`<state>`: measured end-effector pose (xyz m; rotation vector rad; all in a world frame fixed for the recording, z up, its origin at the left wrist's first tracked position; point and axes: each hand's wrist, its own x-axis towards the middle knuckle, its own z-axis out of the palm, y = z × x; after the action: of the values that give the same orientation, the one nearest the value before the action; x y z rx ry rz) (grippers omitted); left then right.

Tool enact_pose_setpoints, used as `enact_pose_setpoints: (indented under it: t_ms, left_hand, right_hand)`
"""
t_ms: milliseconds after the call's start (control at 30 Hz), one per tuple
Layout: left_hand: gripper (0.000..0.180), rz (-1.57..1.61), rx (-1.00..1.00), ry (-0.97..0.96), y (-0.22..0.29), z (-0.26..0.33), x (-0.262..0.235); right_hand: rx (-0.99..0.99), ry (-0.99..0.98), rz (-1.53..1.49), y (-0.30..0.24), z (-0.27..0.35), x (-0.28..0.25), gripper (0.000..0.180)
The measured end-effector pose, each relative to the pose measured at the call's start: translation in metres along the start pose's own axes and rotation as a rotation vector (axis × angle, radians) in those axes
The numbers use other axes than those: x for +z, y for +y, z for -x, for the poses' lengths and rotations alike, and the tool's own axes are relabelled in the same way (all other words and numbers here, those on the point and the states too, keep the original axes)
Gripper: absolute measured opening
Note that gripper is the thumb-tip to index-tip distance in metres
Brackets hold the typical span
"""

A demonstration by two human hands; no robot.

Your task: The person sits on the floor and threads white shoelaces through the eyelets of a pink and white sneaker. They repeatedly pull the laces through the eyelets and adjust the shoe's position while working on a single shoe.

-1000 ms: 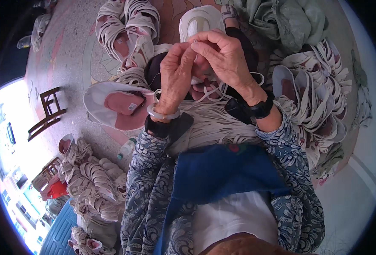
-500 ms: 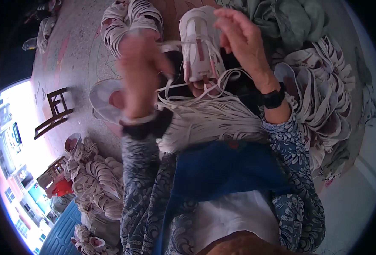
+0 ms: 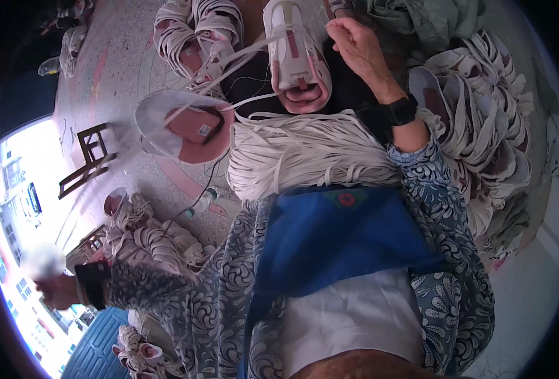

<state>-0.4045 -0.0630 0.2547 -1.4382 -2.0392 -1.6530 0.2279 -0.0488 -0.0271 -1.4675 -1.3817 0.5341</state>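
A white and pink sneaker [image 3: 295, 60] stands between my knees, its pink opening toward me. White shoelaces [image 3: 229, 66] run from its front out to the left, blurred where they stretch away. My left hand [image 3: 55, 284] is far out at the lower left, smeared and washed out by glare, so its fingers and any lace in them cannot be made out. My right hand [image 3: 361, 50] is beside the sneaker's right side, fingers curled and pressed together; what they hold, if anything, is hidden. A thick bundle of white shoelaces [image 3: 311, 155] lies across my lap above the blue apron [image 3: 349, 246].
A shoe upper with pink lining [image 3: 188, 126] lies left of my lap. Stacked shoe uppers fill the right side [image 3: 469, 120], the upper left [image 3: 197, 38] and the lower left [image 3: 159, 243]. A small wooden stool [image 3: 90, 161] and a bottle [image 3: 203, 201] are on the floor, near a blue ribbed surface [image 3: 99, 347].
My left hand has swung from beside the sneaker far out to the lower left. The laces have drawn out leftward from the sneaker. My right hand has stayed near its right side.
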Motion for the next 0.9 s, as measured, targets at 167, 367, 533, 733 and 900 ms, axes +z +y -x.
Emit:
enact_pose_setpoints:
  t_ms: [167,367,533,733,900]
  left_hand:
    - [0.023,-0.285,-0.098,-0.040,-0.051,0.001,-0.038]
    - [0.027,-0.492,-0.105,-0.047,-0.066,0.007,-0.057]
    - [0.031,-0.678,0.601,-0.175,0.011,0.057,0.006]
    - [0.019,0.602,0.245,-0.727,0.192,0.285,0.185]
    - [0.013,0.691,0.285,-0.833,0.220,0.314,0.220]
  right_hand:
    - [0.025,-0.100,0.050,0.007,-0.003,-0.001,0.029]
    - [0.005,-0.087,-0.071,-0.029,-0.007,-0.003,0.024]
    - [-0.175,-0.102,-0.207,-0.130,-0.006,-0.026,0.014]
    - [-0.656,-0.100,-0.183,-0.181,0.004,-0.033,0.017]
    - [-0.454,-0.065,-0.240,-0.176,0.016,-0.037,0.020]
